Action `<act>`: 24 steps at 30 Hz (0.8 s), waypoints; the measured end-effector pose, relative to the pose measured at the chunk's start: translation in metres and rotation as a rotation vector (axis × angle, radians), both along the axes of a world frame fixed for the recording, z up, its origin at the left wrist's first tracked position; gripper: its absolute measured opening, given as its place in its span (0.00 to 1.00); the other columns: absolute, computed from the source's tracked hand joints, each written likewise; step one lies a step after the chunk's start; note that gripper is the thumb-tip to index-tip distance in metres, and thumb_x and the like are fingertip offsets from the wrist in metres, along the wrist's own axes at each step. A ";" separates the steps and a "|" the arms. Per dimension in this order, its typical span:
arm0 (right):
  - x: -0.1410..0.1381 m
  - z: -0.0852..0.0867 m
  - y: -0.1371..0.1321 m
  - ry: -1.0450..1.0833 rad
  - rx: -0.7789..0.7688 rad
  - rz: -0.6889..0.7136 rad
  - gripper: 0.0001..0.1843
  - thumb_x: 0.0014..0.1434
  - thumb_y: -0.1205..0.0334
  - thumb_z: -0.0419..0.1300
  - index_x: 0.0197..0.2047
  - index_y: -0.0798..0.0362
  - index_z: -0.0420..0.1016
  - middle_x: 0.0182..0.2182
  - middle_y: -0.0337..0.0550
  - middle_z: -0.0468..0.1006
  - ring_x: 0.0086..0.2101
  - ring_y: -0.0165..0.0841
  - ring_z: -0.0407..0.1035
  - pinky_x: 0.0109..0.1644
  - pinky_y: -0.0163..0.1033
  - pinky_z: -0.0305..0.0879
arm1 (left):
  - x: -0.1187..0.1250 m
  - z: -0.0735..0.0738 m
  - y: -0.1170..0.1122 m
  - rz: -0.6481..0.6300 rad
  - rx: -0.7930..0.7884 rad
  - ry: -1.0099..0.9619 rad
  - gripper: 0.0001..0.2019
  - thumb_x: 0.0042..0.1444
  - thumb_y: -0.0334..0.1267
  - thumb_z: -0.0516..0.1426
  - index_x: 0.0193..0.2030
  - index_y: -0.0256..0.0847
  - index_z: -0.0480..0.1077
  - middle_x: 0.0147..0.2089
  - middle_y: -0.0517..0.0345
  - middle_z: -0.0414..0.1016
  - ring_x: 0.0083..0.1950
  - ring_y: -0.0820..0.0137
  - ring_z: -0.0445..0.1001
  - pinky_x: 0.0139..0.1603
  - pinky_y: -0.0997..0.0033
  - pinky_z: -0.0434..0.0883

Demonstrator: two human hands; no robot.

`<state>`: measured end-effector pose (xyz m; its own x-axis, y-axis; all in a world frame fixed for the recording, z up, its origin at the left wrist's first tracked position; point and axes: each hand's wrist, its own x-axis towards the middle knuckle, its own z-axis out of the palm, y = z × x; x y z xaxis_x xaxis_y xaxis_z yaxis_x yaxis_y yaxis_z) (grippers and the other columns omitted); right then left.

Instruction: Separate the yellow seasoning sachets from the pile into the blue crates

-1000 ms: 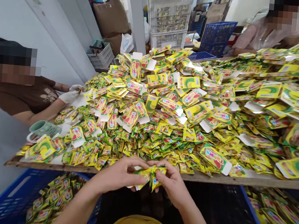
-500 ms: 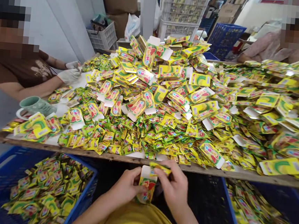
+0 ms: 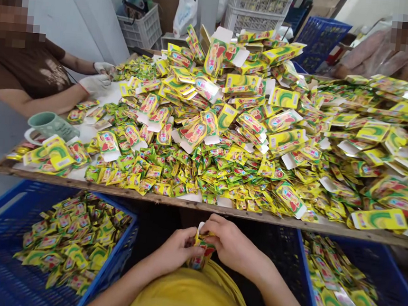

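Observation:
Just in front of my yellow shirt, my left hand (image 3: 172,254) grips a small printed carton (image 3: 199,261) between thumb and fingers, its white flap pointing up. My right hand (image 3: 233,243) is closed at the carton's open top. A small yellow packet (image 3: 209,234) shows in part between its fingertips, at the carton's mouth; how far inside it sits is hidden by the fingers. Beyond my hands, loose small packets (image 3: 162,174) cover the table's near side, with flat printed cartons (image 3: 195,133) heaped over and behind them.
Blue crates stand below the table edge (image 3: 157,199): a left crate (image 3: 108,263) and a right crate (image 3: 309,281), both holding filled-looking cartons. A green mug (image 3: 51,125) stands at the table's left. A gloved co-worker's hand (image 3: 95,84) works there; another person sits at far right.
My right hand has brought the packet down from above the carton to its open top. The carton is now more covered by my fingers. The view has tilted slightly.

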<state>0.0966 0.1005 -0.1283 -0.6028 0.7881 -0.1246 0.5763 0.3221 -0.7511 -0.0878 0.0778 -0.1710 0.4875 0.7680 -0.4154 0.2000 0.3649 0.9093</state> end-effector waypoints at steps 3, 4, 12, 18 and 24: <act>-0.005 0.004 0.003 -0.174 0.063 0.018 0.12 0.50 0.79 0.55 0.29 0.54 0.74 0.30 0.40 0.67 0.29 0.29 0.64 0.31 0.32 0.57 | 0.003 0.000 -0.002 -0.020 -0.068 -0.081 0.15 0.50 0.45 0.62 0.40 0.36 0.74 0.34 0.57 0.75 0.39 0.65 0.70 0.42 0.71 0.66; -0.007 0.005 0.003 -0.221 0.071 0.046 0.11 0.49 0.79 0.56 0.26 0.54 0.73 0.28 0.40 0.67 0.28 0.29 0.63 0.30 0.32 0.56 | 0.004 0.000 -0.003 -0.015 -0.069 -0.081 0.15 0.50 0.45 0.62 0.39 0.36 0.74 0.35 0.57 0.75 0.40 0.64 0.70 0.43 0.70 0.66; -0.009 -0.019 0.002 0.153 0.022 -0.315 0.05 0.54 0.72 0.62 0.34 0.53 0.74 0.30 0.39 0.73 0.32 0.31 0.67 0.36 0.34 0.63 | 0.003 -0.015 -0.006 0.139 -0.167 -0.339 0.22 0.48 0.44 0.65 0.48 0.37 0.70 0.43 0.55 0.74 0.47 0.63 0.70 0.51 0.67 0.65; -0.011 -0.033 -0.017 0.108 0.098 -0.253 0.08 0.58 0.60 0.62 0.28 0.49 0.79 0.41 0.46 0.71 0.46 0.41 0.61 0.49 0.46 0.61 | 0.004 -0.019 -0.007 0.163 -0.142 -0.271 0.19 0.48 0.38 0.65 0.48 0.36 0.71 0.42 0.55 0.74 0.47 0.64 0.70 0.49 0.67 0.65; 0.001 -0.047 -0.021 0.541 -0.300 -0.648 0.10 0.56 0.53 0.63 0.36 0.51 0.77 0.35 0.44 0.72 0.32 0.33 0.67 0.33 0.37 0.65 | 0.002 -0.014 -0.006 0.168 -0.215 -0.310 0.21 0.48 0.39 0.65 0.49 0.36 0.72 0.44 0.52 0.77 0.46 0.63 0.73 0.50 0.65 0.66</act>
<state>0.0976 0.0791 -0.1748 -0.0867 0.9742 -0.2082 0.1194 -0.1973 -0.9730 -0.0857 0.0715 -0.1847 0.4899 0.7594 -0.4281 -0.1506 0.5574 0.8165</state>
